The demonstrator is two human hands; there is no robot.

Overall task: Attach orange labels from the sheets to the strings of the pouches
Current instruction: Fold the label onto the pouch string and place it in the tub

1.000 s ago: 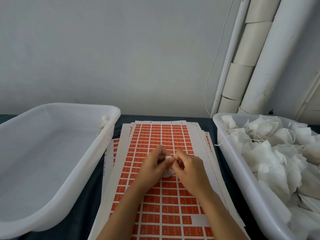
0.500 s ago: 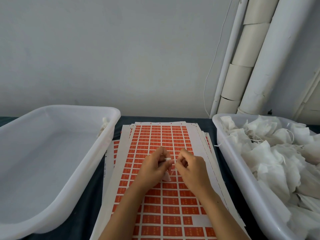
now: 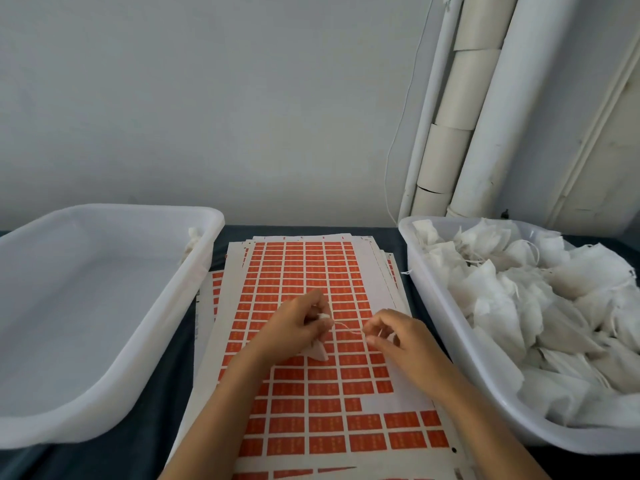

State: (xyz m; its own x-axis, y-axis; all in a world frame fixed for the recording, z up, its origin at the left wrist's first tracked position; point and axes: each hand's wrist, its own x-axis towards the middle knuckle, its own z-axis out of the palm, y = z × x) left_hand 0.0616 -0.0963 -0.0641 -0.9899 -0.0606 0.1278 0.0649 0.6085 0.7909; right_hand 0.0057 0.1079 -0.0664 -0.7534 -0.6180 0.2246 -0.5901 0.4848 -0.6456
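the left hand (image 3: 294, 327) grips a small white pouch (image 3: 318, 351) above the middle of the label sheets (image 3: 311, 375), its fingers (image 3: 320, 301) curled round the pouch's top so that the lower corner sticks out below the palm. a thin string (image 3: 346, 328) runs from the pouch rightward to the right hand (image 3: 401, 341), which pinches the far end of the string between thumb and forefinger, the other fingers loosely bent. the two hands are apart, with the string stretched between them just over the sheets.

the sheets lie in a fanned stack on the dark worktop (image 3: 149, 445), between two white tubs. the top sheet carries rows of orange labels (image 3: 367, 441); several spots near its right near side are blank where labels are missing. the left tub (image 3: 114, 375) holds one small white pouch-like scrap at its far right corner. the right tub (image 3: 485, 386) is heaped with white pouches (image 3: 554, 306) and loose strings. behind it white pipes (image 3: 485, 116) lean up the grey wall (image 3: 207, 98), with a thin cable hanging beside them.
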